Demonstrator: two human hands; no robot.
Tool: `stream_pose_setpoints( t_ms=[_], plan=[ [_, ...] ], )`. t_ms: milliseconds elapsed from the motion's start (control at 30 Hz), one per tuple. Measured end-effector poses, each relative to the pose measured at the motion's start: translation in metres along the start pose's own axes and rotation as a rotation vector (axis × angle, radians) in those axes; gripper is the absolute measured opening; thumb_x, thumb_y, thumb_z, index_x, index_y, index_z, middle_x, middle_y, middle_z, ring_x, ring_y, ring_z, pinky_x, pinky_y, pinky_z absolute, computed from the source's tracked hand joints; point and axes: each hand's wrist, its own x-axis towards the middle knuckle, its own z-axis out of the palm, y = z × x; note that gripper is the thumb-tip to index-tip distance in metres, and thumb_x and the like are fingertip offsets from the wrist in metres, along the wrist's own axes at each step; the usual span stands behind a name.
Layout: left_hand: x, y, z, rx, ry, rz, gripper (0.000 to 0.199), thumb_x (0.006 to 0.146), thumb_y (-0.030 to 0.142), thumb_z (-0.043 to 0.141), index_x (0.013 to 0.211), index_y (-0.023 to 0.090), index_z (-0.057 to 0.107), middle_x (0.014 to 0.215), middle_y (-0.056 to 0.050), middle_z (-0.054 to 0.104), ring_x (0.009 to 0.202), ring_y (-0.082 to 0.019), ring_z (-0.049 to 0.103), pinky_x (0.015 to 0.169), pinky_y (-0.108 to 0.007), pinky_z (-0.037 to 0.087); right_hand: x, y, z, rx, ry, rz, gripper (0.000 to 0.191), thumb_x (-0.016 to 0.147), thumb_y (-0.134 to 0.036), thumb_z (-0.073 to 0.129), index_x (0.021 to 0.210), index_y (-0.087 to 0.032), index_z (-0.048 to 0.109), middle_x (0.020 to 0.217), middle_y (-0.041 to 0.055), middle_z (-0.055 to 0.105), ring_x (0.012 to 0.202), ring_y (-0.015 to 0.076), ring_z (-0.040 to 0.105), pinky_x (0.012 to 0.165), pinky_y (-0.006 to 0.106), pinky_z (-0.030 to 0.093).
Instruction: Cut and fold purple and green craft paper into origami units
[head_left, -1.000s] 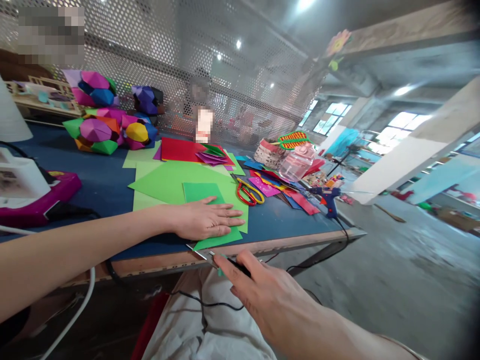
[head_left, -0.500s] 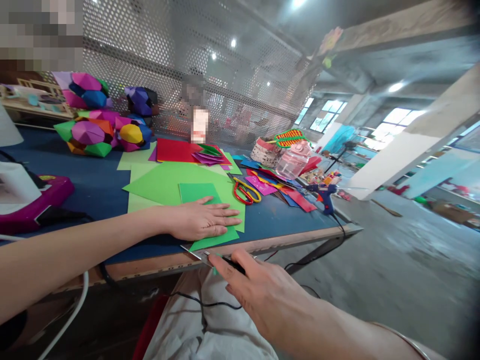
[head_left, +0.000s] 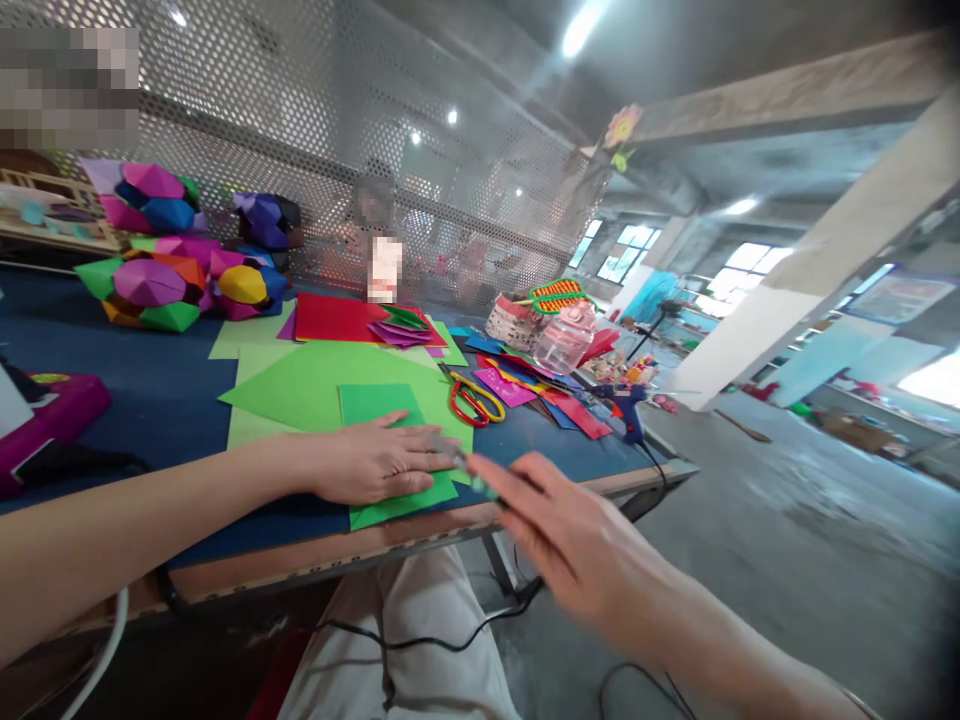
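Note:
My left hand lies flat with its fingers stretched out, pressing a darker green sheet of paper onto larger light green sheets. Part of the dark green sheet pokes out below the hand, reaching the table's front edge. Closed around a slim utility knife, my right hand hovers just right of the left fingertips. The knife is smeared by motion, with a metallic front end and a bit of green on it. Scissors with red and yellow handles rest on the table beyond the hands.
Red sheets, coloured scraps and a pink clear bottle are further back. A blue glue gun stands at the right corner, its cord hanging down. Folded paper shapes are stacked left, near a purple device.
My right hand has lifted the utility knife from the table's front edge, up and to the right, beside the left fingertips. The left hand stays flat on the paper. The view has shifted slightly.

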Motion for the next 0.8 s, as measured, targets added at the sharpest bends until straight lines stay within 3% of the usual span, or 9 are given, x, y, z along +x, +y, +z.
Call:
stream_pose_setpoints(
  t_ms=[67,200,333,433,533,633,733,800],
  plan=[
    [-0.002,-0.002,-0.002,0.002,0.01,-0.006,0.051,0.107,0.049,0.024,0.157,0.04,0.024,0.165,0.002,0.022,0.153,-0.025,0.017,0.122,-0.049,0.002,0.015,0.036,0.002,-0.112,0.071,0.106,0.049,0.104,-0.028,0.035,0.153,-0.026,0.039,0.11,0.0093,0.056,0.081,0.0171,0.061,0.074,0.032,0.052],
    [-0.007,-0.008,-0.005,0.015,0.056,-0.065,0.05,0.107,0.048,0.027,0.157,0.042,0.024,0.165,0.002,0.023,0.153,-0.025,0.017,0.123,-0.049,0.005,0.052,0.11,0.016,-0.309,0.077,0.344,0.049,0.103,-0.029,0.037,0.152,-0.022,0.042,0.114,0.0125,0.056,0.087,0.0206,0.061,0.069,0.03,0.046],
    [-0.009,-0.015,-0.006,0.121,0.151,-0.168,0.053,0.106,0.046,0.035,0.157,0.036,0.027,0.164,0.0,0.027,0.153,-0.026,0.017,0.123,-0.05,0.008,0.076,0.144,0.026,-0.426,0.072,0.459,0.049,0.102,-0.027,0.04,0.15,-0.019,0.045,0.115,0.0159,0.058,0.093,0.0253,0.062,0.074,0.034,0.044],
    [-0.009,-0.019,-0.008,0.198,0.291,-0.315,0.053,0.104,0.042,0.037,0.154,0.025,0.038,0.159,-0.005,0.039,0.148,-0.027,0.033,0.121,-0.045,0.021,0.086,0.132,0.028,-0.434,0.146,0.399,0.043,0.099,-0.024,0.044,0.14,-0.013,0.054,0.118,0.0199,0.057,0.11,0.0321,0.056,0.088,0.041,0.042],
    [-0.01,-0.023,-0.011,0.202,0.481,-0.449,0.05,0.102,0.035,0.034,0.144,0.016,0.052,0.146,-0.011,0.056,0.134,-0.028,0.053,0.112,-0.041,0.039,0.103,0.1,0.028,-0.216,0.188,0.117,0.034,0.101,-0.027,0.045,0.128,-0.015,0.061,0.119,0.0153,0.057,0.111,0.0261,0.056,0.095,0.039,0.042],
    [-0.013,-0.029,-0.014,0.149,0.61,-0.526,0.048,0.1,0.033,0.033,0.134,0.014,0.061,0.134,-0.013,0.066,0.123,-0.03,0.062,0.103,-0.043,0.047,0.134,0.068,0.027,0.062,0.026,-0.265,0.036,0.098,-0.031,0.053,0.129,-0.013,0.058,0.12,0.0128,0.058,0.115,0.0225,0.055,0.102,0.036,0.041],
    [-0.016,-0.034,-0.016,0.124,0.67,-0.574,0.043,0.098,0.034,0.037,0.125,0.017,0.066,0.126,-0.012,0.07,0.115,-0.031,0.065,0.1,-0.043,0.049,0.175,0.053,0.028,0.13,-0.179,-0.478,0.068,0.084,-0.05,0.071,0.139,-0.016,0.051,0.128,0.0144,0.053,0.121,0.0277,0.052,0.104,0.041,0.041],
    [-0.017,-0.037,-0.017,0.138,0.675,-0.594,0.041,0.096,0.033,0.039,0.121,0.018,0.068,0.123,-0.012,0.071,0.113,-0.032,0.067,0.098,-0.042,0.049,0.199,0.052,0.031,0.139,-0.266,-0.543,0.077,0.073,-0.057,0.078,0.136,-0.021,0.052,0.131,0.0125,0.051,0.124,0.0304,0.049,0.105,0.043,0.04]
  ],
)
